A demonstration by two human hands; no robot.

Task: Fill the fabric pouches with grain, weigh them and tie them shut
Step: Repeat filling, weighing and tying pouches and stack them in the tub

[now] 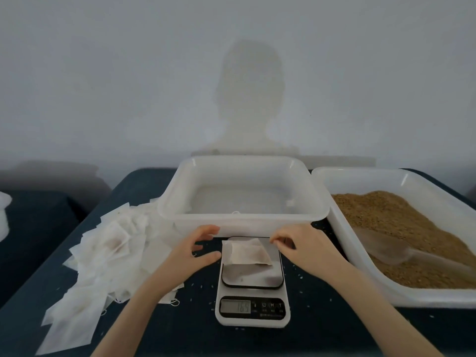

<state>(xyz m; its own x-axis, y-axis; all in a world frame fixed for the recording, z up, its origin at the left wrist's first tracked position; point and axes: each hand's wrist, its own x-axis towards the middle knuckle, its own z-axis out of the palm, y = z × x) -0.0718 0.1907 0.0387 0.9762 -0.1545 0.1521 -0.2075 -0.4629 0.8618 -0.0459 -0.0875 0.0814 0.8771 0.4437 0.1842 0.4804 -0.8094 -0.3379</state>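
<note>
While a grain-filled white fabric pouch (251, 252) lay on the white digital scale (252, 282), the right hand (296, 247) pinched its drawstring; the left hand (197, 249) hovered beside it, fingers spread, empty pouches (103, 256) nearby.

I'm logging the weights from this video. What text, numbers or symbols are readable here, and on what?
"165", possibly "16.5": display of the scale; blurred, any decimal point uncertain.
"M" and "T", beside a power symbol: scale buttons.
Small print under the buttons and along the panel's lower edge: too blurred to read.
Pouch, tubs, loose pouches: no text visible.
</note>
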